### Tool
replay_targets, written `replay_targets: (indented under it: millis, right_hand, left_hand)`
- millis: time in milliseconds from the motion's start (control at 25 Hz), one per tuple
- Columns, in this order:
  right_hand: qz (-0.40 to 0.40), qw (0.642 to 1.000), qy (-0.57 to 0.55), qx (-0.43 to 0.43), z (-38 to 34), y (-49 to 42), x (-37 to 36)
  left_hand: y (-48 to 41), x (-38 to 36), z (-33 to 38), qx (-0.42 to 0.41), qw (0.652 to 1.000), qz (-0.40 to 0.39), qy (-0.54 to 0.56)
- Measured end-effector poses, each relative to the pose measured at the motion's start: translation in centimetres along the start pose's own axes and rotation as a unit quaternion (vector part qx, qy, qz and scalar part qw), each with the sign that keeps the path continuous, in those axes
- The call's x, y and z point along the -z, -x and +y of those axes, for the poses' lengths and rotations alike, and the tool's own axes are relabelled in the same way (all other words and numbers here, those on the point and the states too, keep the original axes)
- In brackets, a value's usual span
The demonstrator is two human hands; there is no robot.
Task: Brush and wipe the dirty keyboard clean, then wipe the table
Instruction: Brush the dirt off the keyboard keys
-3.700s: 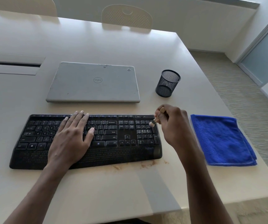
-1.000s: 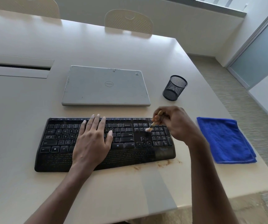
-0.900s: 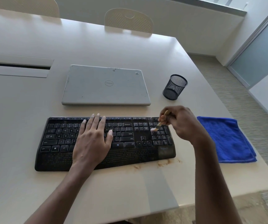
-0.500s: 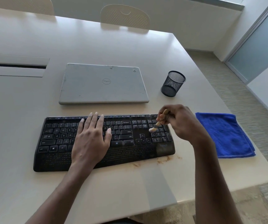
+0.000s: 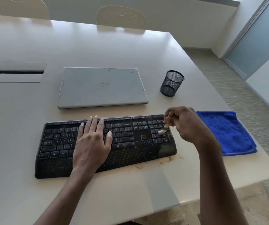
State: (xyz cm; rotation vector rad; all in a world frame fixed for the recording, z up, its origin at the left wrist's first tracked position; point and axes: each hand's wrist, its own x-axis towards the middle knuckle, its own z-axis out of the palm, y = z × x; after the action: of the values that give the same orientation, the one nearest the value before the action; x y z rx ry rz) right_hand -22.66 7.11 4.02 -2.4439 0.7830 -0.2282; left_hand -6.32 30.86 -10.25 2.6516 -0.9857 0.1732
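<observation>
The black keyboard (image 5: 138, 153) lies near on the white table (image 5: 114, 49); behind it lies the closed grey laptop (image 5: 103, 88), right of that the black mesh cup (image 5: 172, 83), and right of the keyboard the folded blue cloth (image 5: 224, 132).

The keyboard (image 5: 130, 143) looks like black plastic, its keys matt, its right end glossy, and its palm rest dotted. The worktop (image 5: 98, 46) is smooth, pale and faintly shiny, with brown crumbly dirt (image 5: 164, 161) at the keyboard's front edge; the laptop (image 5: 102, 87) lid is matt grey and scuffed. The cup (image 5: 172, 83) is black wire mesh, the cloth (image 5: 224, 132) fluffy blue fabric, and the brush (image 5: 165, 125) has a wood-coloured handle and pale bristles.
</observation>
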Motion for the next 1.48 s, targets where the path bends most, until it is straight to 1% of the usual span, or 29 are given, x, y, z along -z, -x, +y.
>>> replay_targets:
  millis: [40,120,240,320,400,480,600,680,760,840,920,1000,1200,1320,1400,1480]
  right_hand:
    - [0.007,1.000,-0.001,-0.003,0.0,0.2,0.3]
    - [0.010,1.000,-0.020,0.020,-0.7,0.3,0.3]
    - [-0.031,0.997,-0.031,0.066,-1.9,0.3,-0.6]
    - [-0.038,0.998,-0.026,0.052,-1.1,0.2,-0.5]
    - [-0.008,1.000,0.008,0.014,0.7,0.1,0.1]
    - [0.041,0.998,0.036,-0.021,1.7,0.4,0.8]
    - [0.133,0.991,-0.008,-0.020,0.3,0.5,-0.3]
    - [0.150,0.988,-0.023,-0.022,-0.7,0.6,-2.1]
    - [0.147,0.988,-0.006,-0.046,-0.6,0.8,-3.1]
    - [0.140,0.987,0.010,-0.072,-0.2,1.0,-2.7]
    - [0.163,0.983,0.003,-0.084,-0.3,1.0,-2.1]
    - [0.191,0.979,-0.022,-0.073,-0.7,0.7,-2.2]
    - [0.146,0.985,-0.043,-0.083,-0.4,1.2,-2.8]
    - [0.169,0.981,-0.061,-0.075,-0.8,1.2,-2.3]
    - [0.166,0.983,-0.046,-0.070,-1.0,1.0,-2.8]
    - [0.145,0.986,-0.024,-0.077,-1.0,1.1,-3.1]
  left_hand:
    - [0.0,0.0,0.0,-0.001,1.000,0.001,0.000]
    - [0.0,-0.1,0.0,-0.001,1.000,0.001,0.001]
    - [0.0,-0.1,0.0,-0.001,1.000,0.000,0.002]
    - [-0.1,-0.1,0.0,-0.003,1.000,-0.001,0.001]
    - [0.0,-0.1,0.0,-0.003,1.000,-0.001,0.001]
    - [0.0,-0.1,0.0,-0.004,1.000,0.000,0.000]
    - [0.0,0.0,0.0,-0.004,1.000,0.000,-0.005]
    - [-0.1,0.0,0.0,-0.004,1.000,0.001,-0.005]
    - [-0.2,0.0,0.0,-0.007,1.000,0.001,-0.005]
    - [-0.2,0.0,0.0,-0.005,1.000,-0.001,-0.005]
    - [-0.1,-0.1,0.0,-0.003,1.000,-0.002,-0.003]
    - [-0.1,-0.1,-0.1,-0.005,1.000,-0.005,-0.002]
    - [-0.1,-0.1,0.0,-0.003,1.000,-0.004,0.001]
    - [-0.1,-0.1,0.0,-0.004,1.000,-0.003,0.003]
    - [-0.1,-0.1,-0.1,-0.004,1.000,-0.006,0.001]
    - [-0.1,-0.1,0.0,-0.004,1.000,-0.009,-0.001]
